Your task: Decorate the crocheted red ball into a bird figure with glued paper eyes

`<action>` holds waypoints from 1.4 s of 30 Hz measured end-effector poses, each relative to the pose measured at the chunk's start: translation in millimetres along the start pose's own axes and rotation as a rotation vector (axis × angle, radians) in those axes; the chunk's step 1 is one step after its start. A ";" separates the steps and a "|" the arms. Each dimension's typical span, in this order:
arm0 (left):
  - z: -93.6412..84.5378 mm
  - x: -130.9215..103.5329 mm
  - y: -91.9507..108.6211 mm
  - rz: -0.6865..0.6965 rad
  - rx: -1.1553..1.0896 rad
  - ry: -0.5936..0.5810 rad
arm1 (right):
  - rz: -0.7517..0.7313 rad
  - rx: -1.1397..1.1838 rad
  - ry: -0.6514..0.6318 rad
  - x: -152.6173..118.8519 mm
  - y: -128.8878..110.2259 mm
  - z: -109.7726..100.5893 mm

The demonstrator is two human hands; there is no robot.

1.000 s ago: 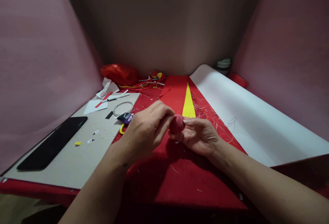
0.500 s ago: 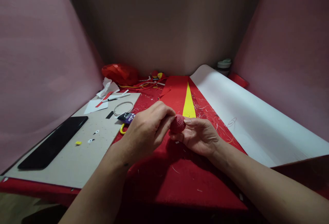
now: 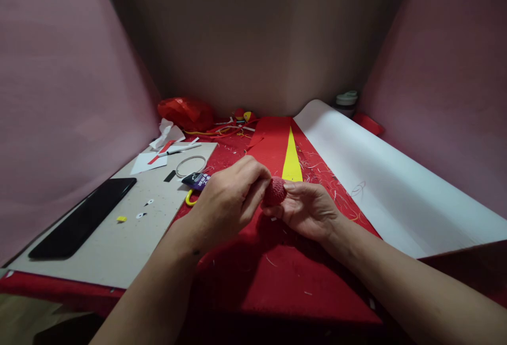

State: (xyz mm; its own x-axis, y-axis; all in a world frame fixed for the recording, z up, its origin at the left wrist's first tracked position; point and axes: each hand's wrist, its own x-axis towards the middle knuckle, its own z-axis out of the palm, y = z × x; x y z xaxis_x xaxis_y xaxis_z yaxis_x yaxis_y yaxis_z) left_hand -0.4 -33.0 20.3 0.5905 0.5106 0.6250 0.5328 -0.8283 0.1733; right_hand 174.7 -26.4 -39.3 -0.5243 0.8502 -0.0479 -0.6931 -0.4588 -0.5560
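Note:
A small, rounded red piece with a ridged, textured surface is held up in front of me between both hands. My right hand grips it from the right, thumb on top and fingers beneath. My left hand is closed, its thumb and fingertips pressed together at the piece's left side. The left fingers hide that side, so what they pinch there is partly covered. Below lies the red cloth of the table. A dark tube and a yellow loop handle show just beyond my left wrist.
Left, a grey board carries a black phone-like slab, paper eyes, a yellow scrap and a pen. Corrugated red sheet, a yellow strip and a white sheet lie ahead and right; a red bag sits behind.
Both hands keep nearly the same hold on the red piece. The whole view has shifted very slightly; nothing else has visibly moved.

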 end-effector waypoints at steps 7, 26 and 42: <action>-1.1 0.9 1.2 -0.002 0.004 -0.006 | 0.017 -0.015 0.026 -0.2 0.1 2.7; -4.0 1.4 1.4 -0.014 0.013 0.011 | 0.009 -0.021 0.044 -0.6 -0.6 2.0; -1.4 1.5 -0.1 -0.063 -0.014 0.032 | 0.014 -0.059 0.010 -0.4 0.1 3.1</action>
State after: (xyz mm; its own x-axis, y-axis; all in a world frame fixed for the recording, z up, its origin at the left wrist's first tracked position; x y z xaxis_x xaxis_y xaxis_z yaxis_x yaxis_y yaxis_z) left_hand -0.4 -32.5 22.3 0.5361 0.5542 0.6367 0.5593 -0.7982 0.2239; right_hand 173.3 -27.7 -36.8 -0.5285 0.8465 -0.0640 -0.6551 -0.4547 -0.6034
